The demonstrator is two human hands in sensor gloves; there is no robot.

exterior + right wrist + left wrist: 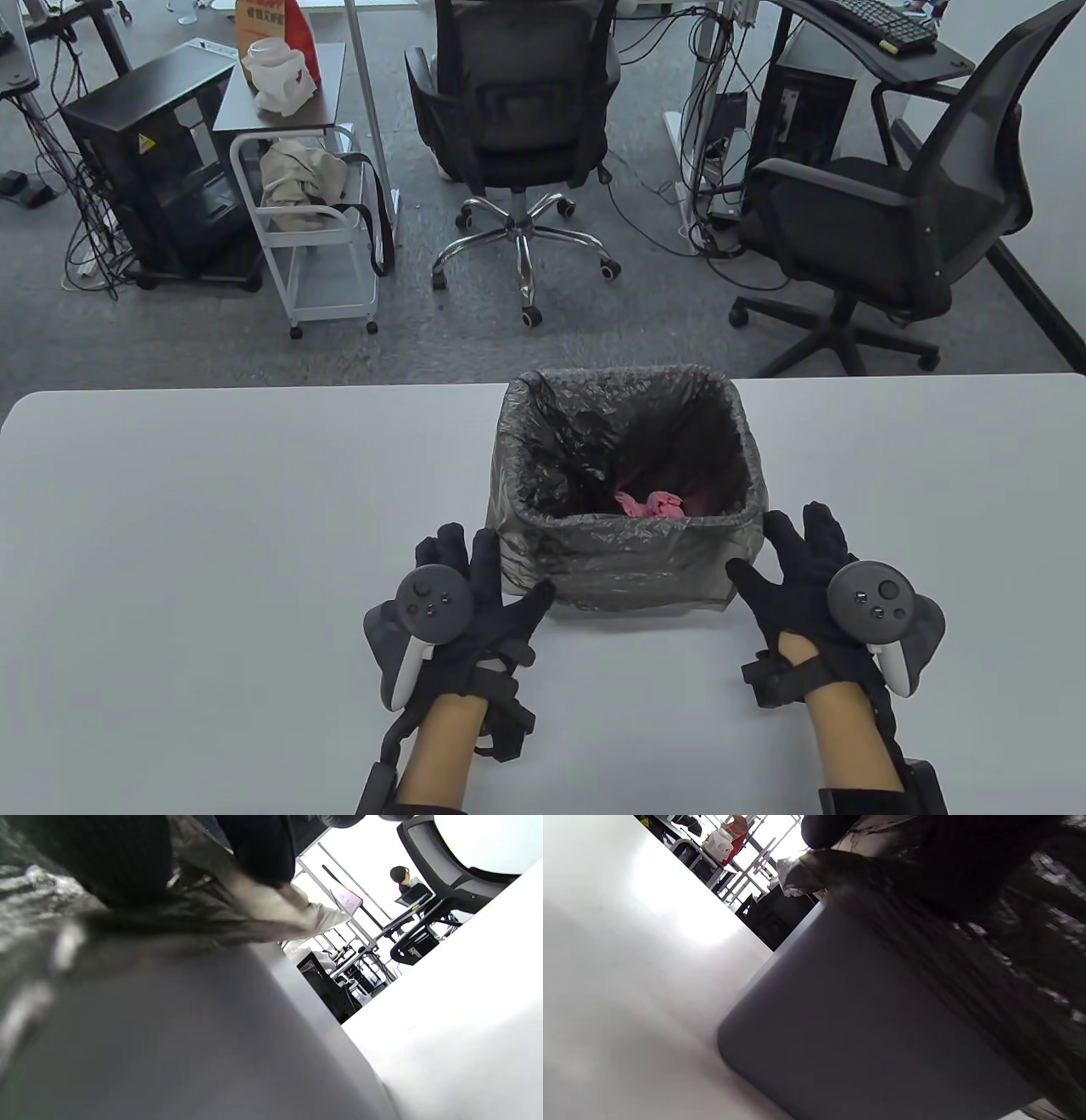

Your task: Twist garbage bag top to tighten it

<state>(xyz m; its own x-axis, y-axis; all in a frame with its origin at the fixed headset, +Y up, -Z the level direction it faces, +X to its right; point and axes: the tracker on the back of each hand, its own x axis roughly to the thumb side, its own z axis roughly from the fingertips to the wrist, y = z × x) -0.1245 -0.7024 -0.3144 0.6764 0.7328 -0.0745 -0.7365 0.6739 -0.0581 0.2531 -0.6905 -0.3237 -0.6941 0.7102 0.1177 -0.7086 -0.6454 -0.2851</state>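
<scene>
A grey bin (pixel 865 1018) lined with a dark translucent garbage bag (pixel 611 552) stands on the white table (pixel 212 526). The bag's top is folded over the bin's rim and stands open; pink waste (pixel 649 504) lies inside. My left hand (pixel 505 564) is open beside the bin's front left corner, with its thumb at the bag's overhang. My right hand (pixel 768 548) is open beside the front right corner, fingers spread. In the left wrist view the bag (pixel 1009 963) drapes down the bin wall. In the right wrist view the bag (pixel 34 899) and bin (pixel 169 1035) fill the left.
Beyond the table's far edge stand two black office chairs (pixel 517 110) (pixel 899 212), a white cart (pixel 314 229) and a black computer case (pixel 144 161). Bare table surface lies on both sides of the bin.
</scene>
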